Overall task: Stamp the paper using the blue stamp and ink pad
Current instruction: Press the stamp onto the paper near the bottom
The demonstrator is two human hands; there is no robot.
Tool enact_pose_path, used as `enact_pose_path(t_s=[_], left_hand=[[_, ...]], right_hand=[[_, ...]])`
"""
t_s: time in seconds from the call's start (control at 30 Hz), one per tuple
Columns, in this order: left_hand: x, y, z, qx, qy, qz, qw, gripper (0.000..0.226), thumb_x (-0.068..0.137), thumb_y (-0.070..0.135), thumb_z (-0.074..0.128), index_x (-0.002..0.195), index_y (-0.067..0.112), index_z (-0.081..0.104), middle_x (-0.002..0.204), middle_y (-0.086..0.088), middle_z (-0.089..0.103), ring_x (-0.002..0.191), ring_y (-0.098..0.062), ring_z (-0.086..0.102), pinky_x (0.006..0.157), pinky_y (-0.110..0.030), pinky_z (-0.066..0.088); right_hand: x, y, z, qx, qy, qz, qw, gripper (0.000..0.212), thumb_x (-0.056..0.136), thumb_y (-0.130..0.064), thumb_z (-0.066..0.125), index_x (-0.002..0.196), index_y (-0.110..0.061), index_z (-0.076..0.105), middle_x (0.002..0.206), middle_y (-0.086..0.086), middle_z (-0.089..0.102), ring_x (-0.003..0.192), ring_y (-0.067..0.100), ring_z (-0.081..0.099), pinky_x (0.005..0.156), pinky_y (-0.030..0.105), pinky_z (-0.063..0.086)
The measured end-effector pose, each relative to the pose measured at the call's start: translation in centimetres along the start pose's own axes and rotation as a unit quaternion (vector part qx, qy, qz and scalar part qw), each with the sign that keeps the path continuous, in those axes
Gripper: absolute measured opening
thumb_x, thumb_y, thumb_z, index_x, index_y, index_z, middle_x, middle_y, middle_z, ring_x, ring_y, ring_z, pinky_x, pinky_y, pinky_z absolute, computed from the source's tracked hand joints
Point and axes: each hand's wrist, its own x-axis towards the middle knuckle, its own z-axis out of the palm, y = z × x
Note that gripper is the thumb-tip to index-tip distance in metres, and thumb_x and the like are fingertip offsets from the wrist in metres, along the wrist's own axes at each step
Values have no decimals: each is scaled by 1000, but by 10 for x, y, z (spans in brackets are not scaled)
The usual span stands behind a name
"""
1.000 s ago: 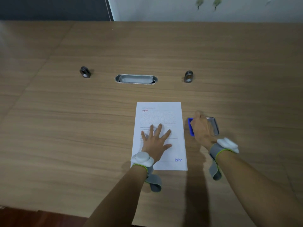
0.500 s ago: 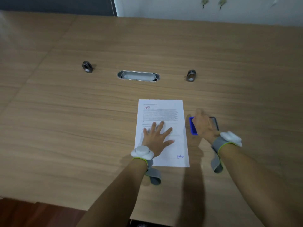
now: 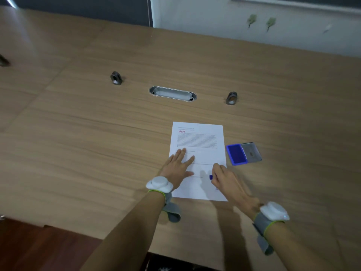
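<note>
A printed white paper lies on the wooden table, with a red mark near its top and a blue mark at its lower right, partly hidden by my right hand. My left hand rests flat on the paper's left half, fingers spread. My right hand is over the paper's lower right part, closed on the blue stamp, of which only a small blue tip shows. The open ink pad, blue with its grey lid folded back, sits just right of the paper.
A metal cable slot is set into the table beyond the paper, with two dark metal rings on either side. The table's near edge runs just below my forearms. A wall stands behind the far edge.
My right hand has left the ink pad and moved left and nearer, over the paper's lower right, carrying the stamp. The ink pad is now uncovered. My left hand stays on the paper.
</note>
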Motion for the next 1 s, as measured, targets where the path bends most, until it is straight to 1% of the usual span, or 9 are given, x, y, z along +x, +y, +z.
enact_pose_path(t_s=[0.07, 0.2, 0.37, 0.5, 0.63, 0.7, 0.77, 0.87, 1.0], left_hand=[[1, -1, 2, 4, 6, 1, 1000, 63, 100, 45, 38, 153, 28, 9, 162, -11, -11, 150, -25, -9, 122, -40, 4], [1, -1, 5, 8, 12, 3, 1000, 63, 100, 45, 38, 153, 27, 10, 162, -12, -10, 150, -25, -8, 123, -40, 4], [-3, 1, 2, -7, 8, 2, 1000, 63, 99, 44, 40, 153, 27, 11, 162, -12, -10, 150, -26, -8, 122, -40, 4], [-1, 1, 0, -6, 7, 1, 1000, 63, 99, 43, 40, 153, 27, 11, 162, -12, -10, 150, -25, -9, 123, -39, 3], [1, 2, -1, -9, 16, 6, 1000, 63, 99, 43, 41, 152, 27, 12, 163, -11, -9, 150, -26, -8, 123, -40, 4], [-1, 3, -2, -1, 19, 6, 1000, 63, 99, 44, 40, 152, 27, 11, 163, -12, -9, 150, -26, -8, 122, -40, 4], [-1, 2, -3, 0, 3, 5, 1000, 63, 100, 43, 40, 152, 27, 11, 162, -12, -10, 150, -26, -8, 122, -40, 5], [-1, 2, -8, -6, -1, 4, 1000, 63, 99, 43, 42, 152, 27, 12, 162, -12, -9, 150, -26, -8, 123, -40, 6], [-6, 0, -7, -5, -5, 0, 1000, 63, 99, 43, 43, 152, 26, 14, 162, -13, -8, 150, -28, -6, 123, -41, 7]], right_hand=[[0, 4, 0, -5, 6, -15, 1000, 20, 69, 3, 59, 71, -9, 43, 53, 9, 45, 37, 27, 36, 37, 32, 21], [0, 6, 12, 10, -24, -18, 999, 20, 77, 1, 53, 75, -11, 36, 60, 12, 44, 42, 29, 31, 39, 39, 28], [-3, 9, 19, 11, -112, -18, 993, 16, 86, 0, 44, 80, -10, 33, 74, 18, 50, 53, 31, 36, 49, 42, 28], [-4, 9, 23, -1, -98, -8, 995, 21, 81, 3, 45, 77, -12, 30, 72, 16, 49, 50, 35, 43, 45, 49, 35], [-6, 9, 20, -28, -85, -29, 996, 39, 70, 9, 56, 73, -17, 26, 59, 8, 42, 38, 24, 28, 35, 35, 20], [-9, 7, 13, -44, -78, -41, 995, 42, 70, 7, 59, 73, -18, 25, 58, 4, 37, 39, 21, 28, 33, 33, 17], [-12, 8, 14, -30, -48, -15, 998, 30, 82, -1, 54, 77, -17, 30, 65, 3, 42, 46, 21, 37, 37, 40, 31], [-13, 16, 2, 137, 67, 96, 984, 8, 96, -13, 46, 89, -15, 46, 77, 4, 50, 60, 22, 47, 51, 39, 40], [-8, 19, -7, 230, 180, 133, 947, 16, 99, -16, 43, 111, -15, 53, 102, 6, 53, 85, 23, 51, 70, 36, 45]])
